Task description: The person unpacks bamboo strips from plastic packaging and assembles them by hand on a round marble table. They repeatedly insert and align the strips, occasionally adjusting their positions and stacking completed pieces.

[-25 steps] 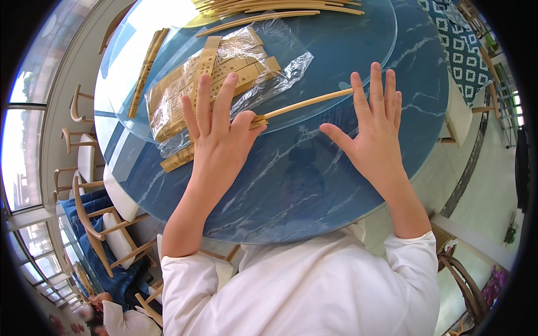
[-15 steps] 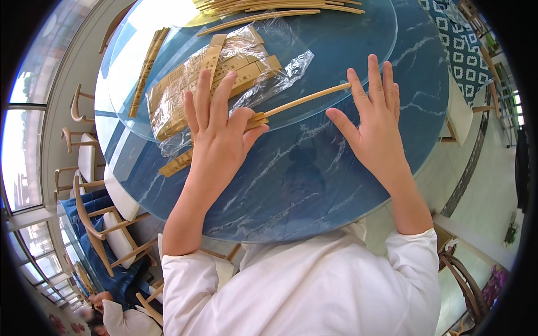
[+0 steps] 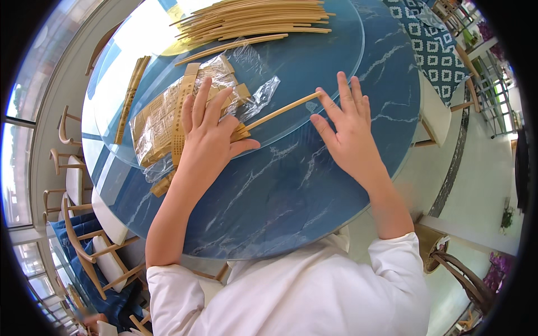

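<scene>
A pale wooden chopstick (image 3: pixel 286 111) slants across the edge of the glass turntable, its left end in a brown paper sleeve (image 3: pixel 242 132). My left hand (image 3: pixel 206 140) holds that sleeve between thumb and bent index finger, its other fingers raised and spread. At the chopstick's far right end, the index fingertip of my right hand (image 3: pixel 350 134) touches the tip; its thumb and fingers are apart. Under and beyond my left hand lies a stack of printed brown paper sleeves (image 3: pixel 159 120) in a torn clear plastic bag (image 3: pixel 260 98). The rest of the held sleeve is hidden by my left hand.
Many loose chopsticks (image 3: pixel 252 22) lie in a pile at the far side of the turntable. Two filled sleeves (image 3: pixel 131 101) rest at its left. The round blue marbled table (image 3: pixel 263 207) has wooden chairs (image 3: pixel 103 252) at the left and a patterned cloth (image 3: pixel 428 47) at the right.
The view has shifted, so the table sits lower and more of the chopstick pile shows. Both hands keep nearly the same pose around the sleeve and chopstick.
</scene>
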The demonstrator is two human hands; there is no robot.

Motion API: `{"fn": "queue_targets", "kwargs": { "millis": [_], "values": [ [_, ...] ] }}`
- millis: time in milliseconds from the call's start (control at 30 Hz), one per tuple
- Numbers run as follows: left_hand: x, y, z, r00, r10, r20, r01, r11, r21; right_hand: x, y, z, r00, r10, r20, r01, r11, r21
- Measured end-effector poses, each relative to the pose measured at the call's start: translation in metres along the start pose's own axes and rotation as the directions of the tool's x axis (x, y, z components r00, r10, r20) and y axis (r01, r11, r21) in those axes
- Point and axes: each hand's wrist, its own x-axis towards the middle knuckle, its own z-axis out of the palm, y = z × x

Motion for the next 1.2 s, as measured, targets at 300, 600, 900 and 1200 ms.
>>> {"fn": "queue_targets", "kwargs": {
  "millis": [300,600,900,1200],
  "values": [
    [0.006,0.000,0.009,0.999,-0.029,-0.037,0.030,0.999,0.035,0.008,-0.004,0.002,1.000,-0.028,0.008,0.027,0.998,0.056],
    [0.005,-0.003,0.014,0.998,-0.028,-0.065,0.028,1.000,-0.003,0.000,-0.009,0.010,0.998,0.010,0.068,-0.019,0.992,0.123],
    [0.001,-0.010,0.013,0.999,0.023,-0.038,-0.022,0.999,0.035,-0.006,-0.022,0.017,0.997,-0.063,0.048,0.056,0.988,0.145],
    [0.002,-0.009,0.014,0.996,0.063,-0.061,-0.062,0.998,0.019,-0.009,-0.051,0.024,0.990,-0.128,0.051,0.120,0.984,0.130]
  ]
}}
